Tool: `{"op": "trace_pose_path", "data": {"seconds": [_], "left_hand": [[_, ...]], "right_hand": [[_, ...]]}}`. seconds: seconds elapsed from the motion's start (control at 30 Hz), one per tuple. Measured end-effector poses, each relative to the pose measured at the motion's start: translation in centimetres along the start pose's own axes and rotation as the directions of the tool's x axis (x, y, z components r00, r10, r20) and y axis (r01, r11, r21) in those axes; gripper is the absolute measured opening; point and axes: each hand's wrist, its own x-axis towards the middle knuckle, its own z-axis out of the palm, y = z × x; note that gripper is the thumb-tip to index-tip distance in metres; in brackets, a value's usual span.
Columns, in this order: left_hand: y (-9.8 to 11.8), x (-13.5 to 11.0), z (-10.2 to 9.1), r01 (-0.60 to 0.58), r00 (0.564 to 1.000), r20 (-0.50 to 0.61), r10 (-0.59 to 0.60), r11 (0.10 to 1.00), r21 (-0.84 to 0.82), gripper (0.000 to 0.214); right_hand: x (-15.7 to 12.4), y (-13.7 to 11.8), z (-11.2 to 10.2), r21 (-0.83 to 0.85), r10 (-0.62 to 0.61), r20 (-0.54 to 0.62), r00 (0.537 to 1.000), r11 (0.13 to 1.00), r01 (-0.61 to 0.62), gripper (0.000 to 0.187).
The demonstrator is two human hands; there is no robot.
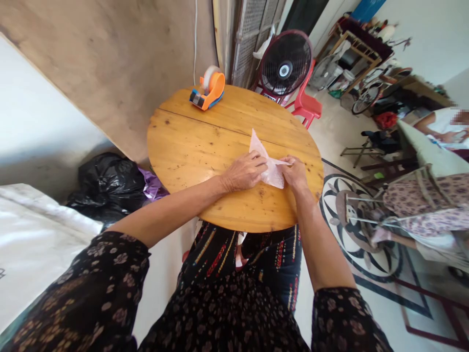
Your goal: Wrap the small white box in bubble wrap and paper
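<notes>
A small pale pink, translucent piece of bubble wrap (273, 174) is on the round wooden table (190, 142), with one pointed corner standing up toward the far side. My left hand (246, 171) has its fingers curled onto the wrap's left side. On the right, my right hand (294, 172) pinches a raised edge of it between thumb and fingers. Whether anything lies inside the wrap cannot be made out. An orange and blue tape dispenser (210, 90) with a roll of tape stands at the table's far left, away from both hands.
Behind the table stand a fan (285, 63) and a red plastic chair (308, 102). Black plastic bags (110, 178) are heaped at the left, near a large white sack (36, 244). Another person (445, 124) sits at the right, by a pale work surface.
</notes>
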Motion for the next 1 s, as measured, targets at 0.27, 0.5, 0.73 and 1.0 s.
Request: {"op": "trace_pose_path", "data": {"seconds": [0.27,0.5,0.73,1.0], "left_hand": [[-0.1,0.0,0.1,0.008,1.0,0.02,-0.007,1.0,-0.013,0.026],[-0.1,0.1,0.1,-0.002,1.0,0.027,0.002,1.0,0.008,0.018],[-0.1,0.3,0.1,-0.015,1.0,0.022,0.014,1.0,0.028,0.021],[-0.2,0.3,0.3,-0.015,1.0,0.025,0.015,1.0,0.014,0.018]], "right_hand": [[0.0,-1.3,0.2,0.418,0.124,0.003,0.992,0.901,-0.114,0.028],[-0.7,-1.8,-1.7,0.296,0.089,0.182,0.979,0.945,-0.141,0.027],[-0.5,-1.2,-2.2,0.158,0.053,0.314,0.948,0.982,-0.107,0.028],[-2.0,-2.6,-2.1,0.453,0.054,0.295,0.954,0.871,-0.189,0.039]]}}
